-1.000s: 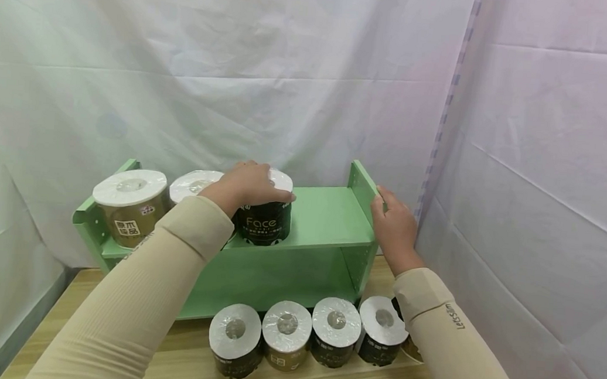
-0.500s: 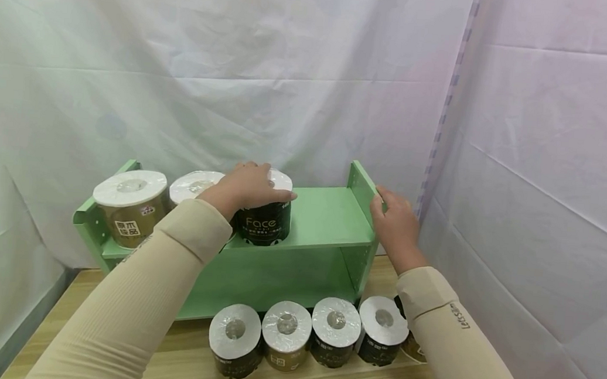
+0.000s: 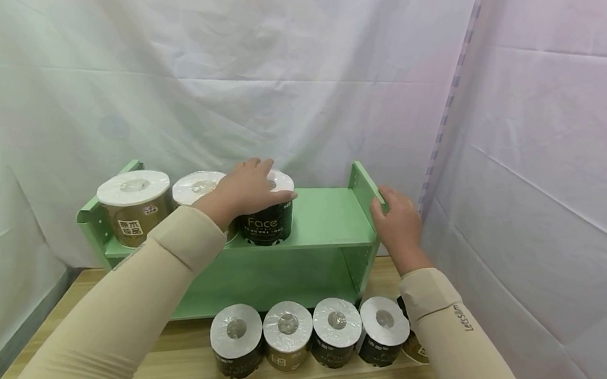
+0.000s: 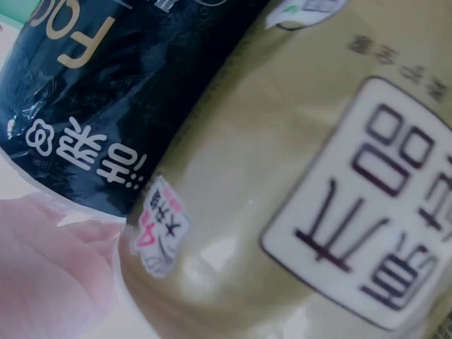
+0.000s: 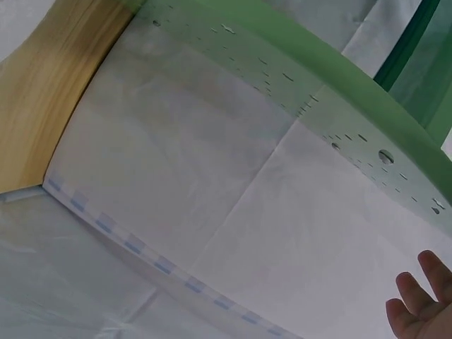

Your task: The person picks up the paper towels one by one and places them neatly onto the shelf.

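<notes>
In the head view my left hand (image 3: 248, 188) is spread over a black-wrapped toilet roll (image 3: 266, 225) lettered "Face", its thumb along the roll's right side and fingers lifted at the top. The roll stands upright on the upper board of a green shelf (image 3: 328, 217). Gold-wrapped rolls stand to its left, one partly behind my wrist (image 3: 198, 185), the other at the end (image 3: 134, 219). The left wrist view shows the black roll (image 4: 92, 106) against a gold one (image 4: 233, 176). My right hand (image 3: 400, 223) rests at the shelf's right end panel (image 3: 365, 194), fingers extended.
In front of the shelf, a row of toilet rolls (image 3: 286, 329) stands on the wooden table (image 3: 191, 363), the last partly hidden by my right sleeve. White cloth (image 3: 312, 67) hangs behind and along the right side. The shelf's lower level (image 3: 287, 273) sits behind the row.
My left hand's fingers have lifted and straightened a little over the black roll. My right hand has shifted slightly rightward at the end panel. The rolls keep their places.
</notes>
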The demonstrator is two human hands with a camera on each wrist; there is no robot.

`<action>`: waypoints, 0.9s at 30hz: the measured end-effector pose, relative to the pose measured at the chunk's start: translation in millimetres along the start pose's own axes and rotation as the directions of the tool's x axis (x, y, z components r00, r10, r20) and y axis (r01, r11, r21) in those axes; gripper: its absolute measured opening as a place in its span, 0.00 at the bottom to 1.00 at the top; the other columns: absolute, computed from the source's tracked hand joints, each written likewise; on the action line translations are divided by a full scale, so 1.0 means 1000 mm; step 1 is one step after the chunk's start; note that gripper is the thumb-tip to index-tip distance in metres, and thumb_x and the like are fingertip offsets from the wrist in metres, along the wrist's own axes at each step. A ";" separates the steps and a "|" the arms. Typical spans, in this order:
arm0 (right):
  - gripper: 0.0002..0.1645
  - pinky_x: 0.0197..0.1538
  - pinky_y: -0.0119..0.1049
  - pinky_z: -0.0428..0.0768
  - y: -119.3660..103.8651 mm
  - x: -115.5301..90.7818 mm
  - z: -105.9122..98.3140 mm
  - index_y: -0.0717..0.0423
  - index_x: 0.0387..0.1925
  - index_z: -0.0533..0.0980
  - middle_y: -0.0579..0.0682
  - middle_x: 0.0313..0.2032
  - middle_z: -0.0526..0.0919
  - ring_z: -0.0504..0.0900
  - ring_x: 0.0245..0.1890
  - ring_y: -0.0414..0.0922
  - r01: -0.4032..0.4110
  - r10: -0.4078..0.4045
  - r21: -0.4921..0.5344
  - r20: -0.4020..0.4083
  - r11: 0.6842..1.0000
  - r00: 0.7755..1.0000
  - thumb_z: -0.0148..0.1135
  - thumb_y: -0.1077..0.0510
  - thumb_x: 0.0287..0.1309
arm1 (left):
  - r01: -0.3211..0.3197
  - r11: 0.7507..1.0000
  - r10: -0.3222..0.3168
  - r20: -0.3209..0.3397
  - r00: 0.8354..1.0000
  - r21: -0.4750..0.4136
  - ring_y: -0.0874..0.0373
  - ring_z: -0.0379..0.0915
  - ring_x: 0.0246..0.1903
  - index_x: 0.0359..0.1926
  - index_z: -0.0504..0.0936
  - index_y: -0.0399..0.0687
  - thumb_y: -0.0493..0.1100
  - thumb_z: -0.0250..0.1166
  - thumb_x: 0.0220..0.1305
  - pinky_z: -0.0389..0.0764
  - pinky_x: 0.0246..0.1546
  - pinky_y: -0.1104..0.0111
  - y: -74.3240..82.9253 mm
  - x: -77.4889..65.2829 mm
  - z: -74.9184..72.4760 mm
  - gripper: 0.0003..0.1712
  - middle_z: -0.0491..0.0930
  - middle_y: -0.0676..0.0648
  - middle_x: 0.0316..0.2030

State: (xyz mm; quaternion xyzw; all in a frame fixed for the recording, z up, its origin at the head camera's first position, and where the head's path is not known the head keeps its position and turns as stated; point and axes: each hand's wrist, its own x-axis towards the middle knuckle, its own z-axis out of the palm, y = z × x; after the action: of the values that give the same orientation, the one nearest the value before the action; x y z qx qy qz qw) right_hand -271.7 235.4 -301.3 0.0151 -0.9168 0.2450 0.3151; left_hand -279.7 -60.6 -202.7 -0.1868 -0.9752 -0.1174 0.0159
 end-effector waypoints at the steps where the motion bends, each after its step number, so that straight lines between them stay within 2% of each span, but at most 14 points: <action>1: 0.29 0.59 0.59 0.69 0.000 0.000 0.000 0.56 0.63 0.72 0.59 0.60 0.76 0.72 0.59 0.61 0.006 -0.006 0.001 -0.001 1.000 1.000 0.42 0.47 0.69 | -0.005 1.000 0.005 -0.022 1.000 -0.001 0.36 0.47 0.70 0.75 0.49 0.42 0.72 0.54 0.59 0.58 0.66 0.46 -0.001 -0.002 0.001 0.55 0.52 0.34 0.71; 4: 0.29 0.58 0.60 0.69 0.000 -0.002 0.000 0.57 0.64 0.71 0.59 0.60 0.75 0.72 0.59 0.61 0.016 -0.016 0.006 -0.005 1.000 1.000 0.43 0.48 0.68 | -0.036 0.999 0.037 -0.098 0.995 0.002 0.37 0.47 0.70 0.74 0.50 0.42 0.71 0.56 0.59 0.57 0.67 0.47 -0.004 -0.007 0.004 0.54 0.52 0.34 0.71; 9: 0.29 0.59 0.59 0.69 0.000 -0.005 0.001 0.57 0.64 0.70 0.59 0.61 0.74 0.71 0.60 0.61 0.034 -0.034 0.016 -0.013 0.999 0.999 0.45 0.49 0.68 | -0.076 0.996 0.083 -0.201 0.976 0.045 0.36 0.47 0.70 0.74 0.51 0.41 0.67 0.58 0.60 0.55 0.67 0.47 -0.011 -0.019 0.007 0.53 0.53 0.32 0.70; 16: 0.30 0.58 0.60 0.70 -0.002 -0.008 -0.003 0.59 0.65 0.69 0.61 0.61 0.74 0.71 0.59 0.63 0.083 -0.083 -0.019 -0.027 0.996 0.996 0.47 0.50 0.66 | -0.080 0.992 0.103 -0.272 0.957 0.094 0.36 0.47 0.70 0.74 0.50 0.39 0.63 0.59 0.62 0.54 0.67 0.45 -0.026 -0.035 0.010 0.51 0.52 0.32 0.70; 24: 0.28 0.57 0.59 0.71 -0.005 -0.016 -0.008 0.62 0.62 0.71 0.62 0.59 0.76 0.74 0.57 0.62 0.169 -0.170 -0.015 -0.090 0.985 0.981 0.50 0.53 0.64 | -0.091 0.994 0.106 -0.377 0.920 0.058 0.35 0.51 0.68 0.74 0.53 0.44 0.59 0.61 0.63 0.57 0.65 0.43 -0.040 -0.053 0.013 0.47 0.55 0.33 0.69; 27: 0.27 0.56 0.58 0.72 -0.005 -0.019 -0.009 0.63 0.60 0.72 0.62 0.57 0.77 0.75 0.56 0.62 0.206 -0.205 -0.006 -0.116 0.979 0.972 0.52 0.54 0.62 | -0.085 0.994 0.106 -0.418 0.902 0.069 0.34 0.53 0.67 0.73 0.54 0.42 0.58 0.62 0.62 0.59 0.63 0.41 -0.046 -0.060 0.015 0.46 0.56 0.32 0.68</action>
State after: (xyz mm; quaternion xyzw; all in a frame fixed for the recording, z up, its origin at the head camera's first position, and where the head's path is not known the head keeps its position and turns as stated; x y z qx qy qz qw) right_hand -251.0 232.6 -304.2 0.0967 -0.8897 0.2141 0.3914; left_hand -240.7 -120.4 -232.4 -0.2044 -0.9410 -0.1302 0.2363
